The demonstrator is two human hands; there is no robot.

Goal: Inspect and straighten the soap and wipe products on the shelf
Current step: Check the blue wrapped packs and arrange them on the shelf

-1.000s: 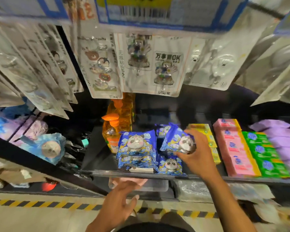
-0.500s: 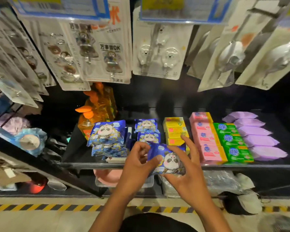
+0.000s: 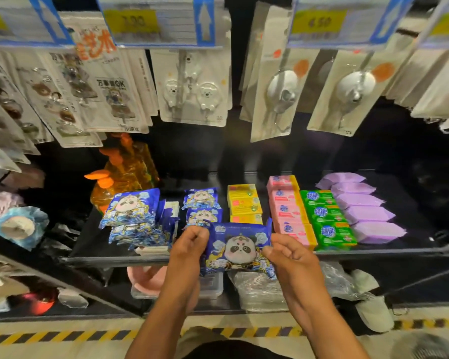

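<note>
- A blue plastic wipe pack printed with a panda face (image 3: pixel 240 248) is held between both hands just in front of the black metal shelf (image 3: pixel 373 251). It overlaps the shelf's front lip, with the printed side up toward the camera and roughly level. That pose suits reading the face and checking the wrapper.
- The left hand (image 3: pixel 189 244) has its fingers curled in and pinches the pack's left end.
- The right hand (image 3: pixel 288 255) is curled the same way and pinches the right end. Gripping at the two ends leaves the print uncovered and probably pulls the soft wrapper flat.
- Behind the held pack, a short row of two matching blue panda packs (image 3: pixel 201 203) runs back on the shelf. The free spot at the front of that row is likely where this one belongs.
- To the left, a pile of larger blue panda packs (image 3: pixel 132 216) sits skewed, its edges not lined up. It looks like the part most in need of squaring.
- To the right, yellow cardboard soap boxes (image 3: pixel 244 206), pink wrapped soap bars (image 3: pixel 287 211), green wrapped soap bars (image 3: pixel 327 221) and lilac soft packs (image 3: pixel 360 206) lie side by side in tidy front-to-back rows.
- Orange transparent pump bottles (image 3: pixel 125 172) stand at the back left, the tall items behind the flat ones.
- In my judgement, one pack is being inspected, and setting it down square at the front of its row comes next.
</note>
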